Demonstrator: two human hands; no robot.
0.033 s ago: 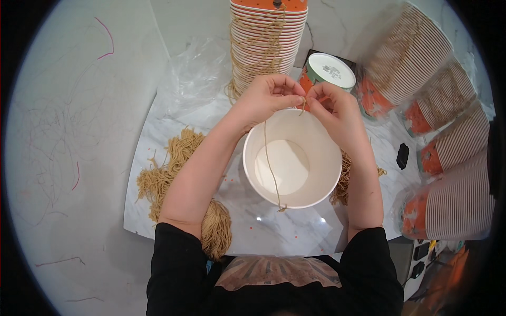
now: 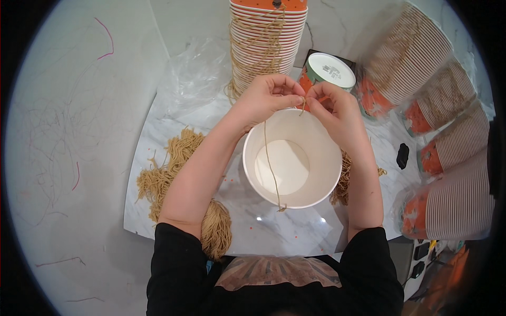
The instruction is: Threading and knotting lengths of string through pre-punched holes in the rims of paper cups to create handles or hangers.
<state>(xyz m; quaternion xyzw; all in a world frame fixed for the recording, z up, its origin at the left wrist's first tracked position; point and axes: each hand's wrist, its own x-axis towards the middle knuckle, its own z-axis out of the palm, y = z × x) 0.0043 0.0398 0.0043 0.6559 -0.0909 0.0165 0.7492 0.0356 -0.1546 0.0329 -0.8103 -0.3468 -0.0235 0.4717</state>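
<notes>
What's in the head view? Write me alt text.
A person's hands pinch tan cord at the far rim of a white-lined tub at a marbled table. Cord bundles lie on both sides, tub stacks behind and right.

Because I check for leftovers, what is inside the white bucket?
Inside the white bucket, only bare wall and bottom show; a string crosses the opening. The right hand covers some rim.

Crumpled clear plastic (image 2: 196, 79), black object (image 2: 402, 156)
</notes>
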